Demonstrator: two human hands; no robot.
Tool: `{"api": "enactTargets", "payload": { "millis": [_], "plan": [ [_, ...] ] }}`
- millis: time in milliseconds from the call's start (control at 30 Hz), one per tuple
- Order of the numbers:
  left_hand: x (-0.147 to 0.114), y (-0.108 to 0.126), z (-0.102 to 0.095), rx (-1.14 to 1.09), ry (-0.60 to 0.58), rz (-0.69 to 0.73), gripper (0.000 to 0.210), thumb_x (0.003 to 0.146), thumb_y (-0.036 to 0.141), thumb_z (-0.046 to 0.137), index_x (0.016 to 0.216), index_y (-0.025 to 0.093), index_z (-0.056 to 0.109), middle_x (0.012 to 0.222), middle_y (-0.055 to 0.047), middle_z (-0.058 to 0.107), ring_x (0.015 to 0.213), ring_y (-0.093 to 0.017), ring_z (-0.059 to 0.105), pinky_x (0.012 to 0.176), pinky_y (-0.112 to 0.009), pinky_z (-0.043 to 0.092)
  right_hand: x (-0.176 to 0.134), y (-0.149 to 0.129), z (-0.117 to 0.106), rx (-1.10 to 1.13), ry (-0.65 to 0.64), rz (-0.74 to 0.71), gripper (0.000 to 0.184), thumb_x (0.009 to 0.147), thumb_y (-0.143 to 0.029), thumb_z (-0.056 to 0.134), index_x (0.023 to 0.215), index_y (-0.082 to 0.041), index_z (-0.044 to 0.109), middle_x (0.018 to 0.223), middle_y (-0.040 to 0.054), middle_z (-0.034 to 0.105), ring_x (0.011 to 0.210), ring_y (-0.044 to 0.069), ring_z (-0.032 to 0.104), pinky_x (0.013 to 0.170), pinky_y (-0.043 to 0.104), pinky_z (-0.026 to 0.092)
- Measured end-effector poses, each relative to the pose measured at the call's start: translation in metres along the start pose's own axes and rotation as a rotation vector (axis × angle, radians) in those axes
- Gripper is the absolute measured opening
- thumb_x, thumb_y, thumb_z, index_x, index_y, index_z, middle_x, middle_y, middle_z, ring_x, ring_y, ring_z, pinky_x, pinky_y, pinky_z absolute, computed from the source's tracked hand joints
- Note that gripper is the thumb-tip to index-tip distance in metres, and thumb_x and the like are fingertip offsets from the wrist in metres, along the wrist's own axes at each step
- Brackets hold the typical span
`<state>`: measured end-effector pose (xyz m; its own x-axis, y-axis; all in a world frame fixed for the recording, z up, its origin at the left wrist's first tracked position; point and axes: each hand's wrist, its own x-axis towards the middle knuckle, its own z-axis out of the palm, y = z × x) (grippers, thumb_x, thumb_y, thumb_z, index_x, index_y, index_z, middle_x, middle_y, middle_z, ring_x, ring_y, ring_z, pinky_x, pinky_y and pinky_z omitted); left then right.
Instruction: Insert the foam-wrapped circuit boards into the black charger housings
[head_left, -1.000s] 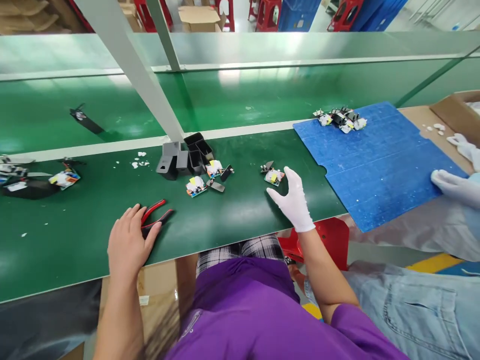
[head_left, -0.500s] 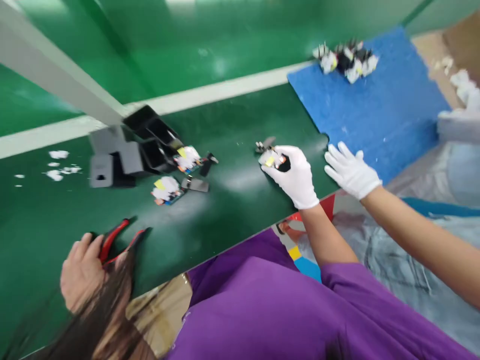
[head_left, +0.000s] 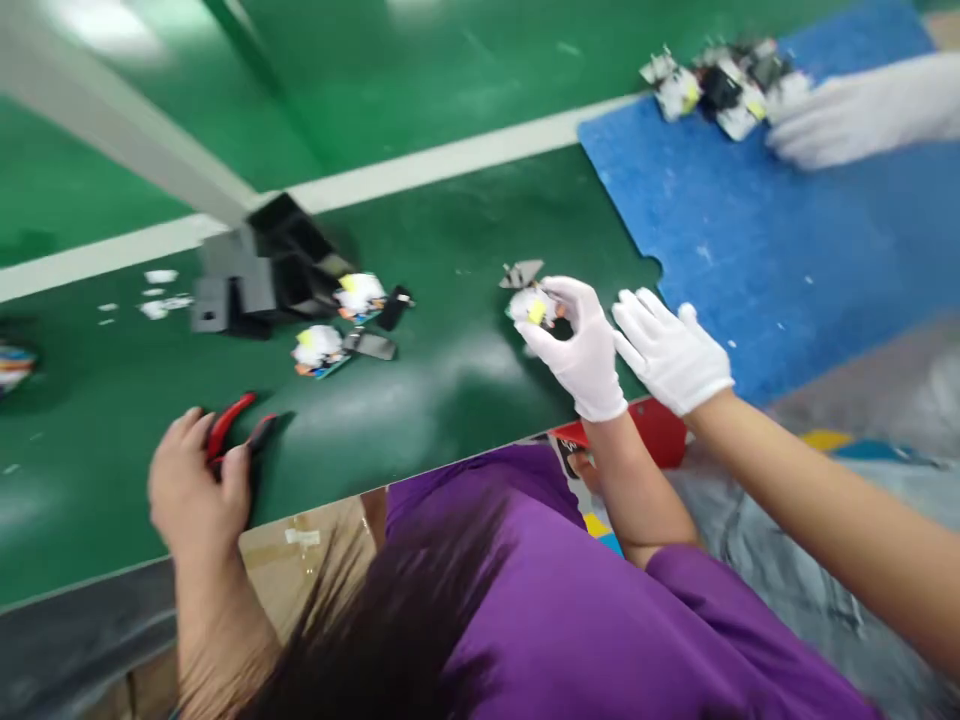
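Observation:
My left hand, bare, is closed round red-and-black-handled pliers on the green table; their jaws are hidden. In its white glove, my right hand pinches a small circuit board assembly between thumb and fingers. That assembly has a white part with a yellow label, and a grey plate sticks out on its far side. Two similar assemblies lie between my hands: one nearer and one farther, each with a dark plate attached.
A co-worker's gloved hand lies open just right of mine. Another gloved hand reaches to a pile of assemblies on the blue mat. Dark casings are stacked at the back left, beside white scraps.
The view has shifted. The co-worker's flat hand is now closer to my right hand, and another gloved hand has come to the pile. I still hold the pliers and the assembly.

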<state>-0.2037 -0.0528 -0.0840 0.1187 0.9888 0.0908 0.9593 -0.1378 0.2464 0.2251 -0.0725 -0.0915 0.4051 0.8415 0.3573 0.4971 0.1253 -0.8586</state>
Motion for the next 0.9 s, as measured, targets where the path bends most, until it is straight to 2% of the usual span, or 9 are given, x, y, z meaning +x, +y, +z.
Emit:
{"api": "enactTargets", "payload": {
  "millis": [100,233,300,367,500,633,767,900],
  "plan": [
    [0.001,0.007,-0.005,-0.031,0.16,-0.102,0.056,0.086,0.045,0.049,0.135,0.017,0.05,0.138,-0.016,0.057,0.131,-0.036,0.052,0.112,-0.055,0.041,-0.001,-0.003,0.0,-0.032,-0.048,0.026,0.05,0.078,-0.035,0.073,0.124,-0.02,0.06,0.119,0.0093,0.068,0.109,0.026,0.066,0.1,0.046,0.051],
    [-0.001,0.019,-0.014,-0.094,0.365,-0.127,0.046,0.087,0.043,0.056,0.128,0.023,0.056,0.127,-0.012,0.065,0.121,-0.033,0.059,0.106,-0.051,0.047,-0.001,-0.008,0.002,0.034,-0.115,0.075,0.046,0.078,-0.039,0.073,0.12,-0.021,0.065,0.117,0.0097,0.07,0.106,0.027,0.067,0.099,0.049,0.05],
    [0.007,0.031,-0.019,-0.148,0.413,-0.093,0.042,0.089,0.042,0.056,0.126,0.023,0.058,0.123,-0.011,0.067,0.118,-0.03,0.061,0.104,-0.048,0.048,-0.002,-0.014,0.004,0.137,-0.145,0.139,0.041,0.076,-0.039,0.075,0.113,-0.022,0.068,0.111,0.008,0.072,0.102,0.026,0.068,0.098,0.048,0.05],
    [0.029,0.048,-0.027,-0.195,0.401,0.006,0.045,0.087,0.044,0.058,0.127,0.022,0.057,0.124,-0.011,0.066,0.119,-0.029,0.06,0.105,-0.047,0.046,0.0,-0.022,0.008,0.298,-0.164,0.23,0.035,0.074,-0.039,0.076,0.105,-0.023,0.069,0.107,0.0056,0.073,0.099,0.024,0.069,0.098,0.045,0.051],
    [0.095,0.092,-0.039,-0.193,0.311,0.234,0.058,0.085,0.047,0.063,0.135,0.018,0.053,0.138,-0.016,0.058,0.132,-0.034,0.049,0.116,-0.05,0.035,0.017,-0.042,0.023,0.667,-0.221,0.413,0.033,0.077,-0.05,0.07,0.101,-0.026,0.068,0.106,0.0025,0.073,0.094,0.019,0.069,0.087,0.035,0.053],
    [0.147,0.131,-0.037,-0.074,0.165,0.315,0.06,0.08,0.044,0.07,0.13,0.013,0.058,0.15,-0.022,0.045,0.14,-0.042,0.037,0.116,-0.057,0.03,0.051,-0.06,0.049,0.854,-0.229,0.457,0.033,0.078,-0.05,0.07,0.104,-0.03,0.068,0.11,-0.0011,0.073,0.09,0.014,0.067,0.075,0.026,0.051],
    [0.162,0.146,-0.026,-0.006,0.067,0.313,0.039,0.083,0.035,0.066,0.112,0.009,0.069,0.146,-0.025,0.048,0.137,-0.044,0.04,0.111,-0.059,0.035,0.077,-0.069,0.074,1.031,-0.276,0.479,0.024,0.078,-0.045,0.073,0.095,-0.028,0.07,0.103,-0.0021,0.075,0.085,0.013,0.067,0.073,0.024,0.053],
    [0.163,0.143,-0.021,-0.078,0.116,0.339,0.015,0.084,0.024,0.063,0.089,0.014,0.074,0.138,-0.018,0.055,0.131,-0.039,0.046,0.108,-0.056,0.039,0.078,-0.068,0.091,1.167,-0.389,0.522,0.022,0.077,-0.041,0.075,0.093,-0.025,0.071,0.099,-0.0015,0.076,0.084,0.015,0.069,0.078,0.026,0.056]
  ]
}}
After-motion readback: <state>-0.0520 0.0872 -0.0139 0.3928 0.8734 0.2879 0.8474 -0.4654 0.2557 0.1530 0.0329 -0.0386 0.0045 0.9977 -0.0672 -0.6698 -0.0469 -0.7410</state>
